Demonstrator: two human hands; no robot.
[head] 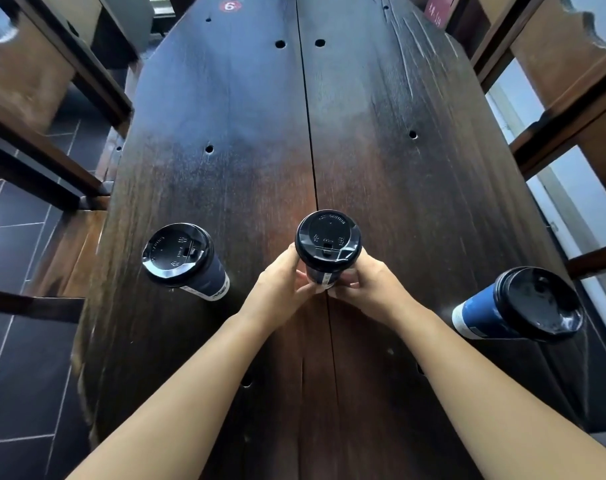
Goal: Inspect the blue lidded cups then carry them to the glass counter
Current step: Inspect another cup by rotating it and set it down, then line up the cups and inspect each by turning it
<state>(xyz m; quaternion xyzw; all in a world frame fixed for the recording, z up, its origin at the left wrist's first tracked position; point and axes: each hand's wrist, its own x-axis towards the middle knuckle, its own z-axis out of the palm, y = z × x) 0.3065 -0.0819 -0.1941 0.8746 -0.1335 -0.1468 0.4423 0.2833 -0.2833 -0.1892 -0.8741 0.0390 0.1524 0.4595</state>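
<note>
Three cups on a dark wooden plank tabletop [381, 168], near end.

Middle dark blue paper cup with black plastic lid [327, 249] stands upright over the centre seam. The left hand [280, 282] wraps its left wall and the right hand [370, 282] its right wall. The fingers [346, 285] curl round the body below the lid and meet on the near side by a white label strip. Cannot tell whether the base rests on the wood.

Left blue lidded cup [180, 254] and right blue lidded cup [523, 304] stand well apart from it, untouched.

Judgement: inspection of the middle cup is in hand. Best done by keeping it upright, gripping the wall and not the lid, squeezing lightly and turning slowly. Check that the lid seats all round and the sip flap is closed.

Glass counter not in view.
</note>
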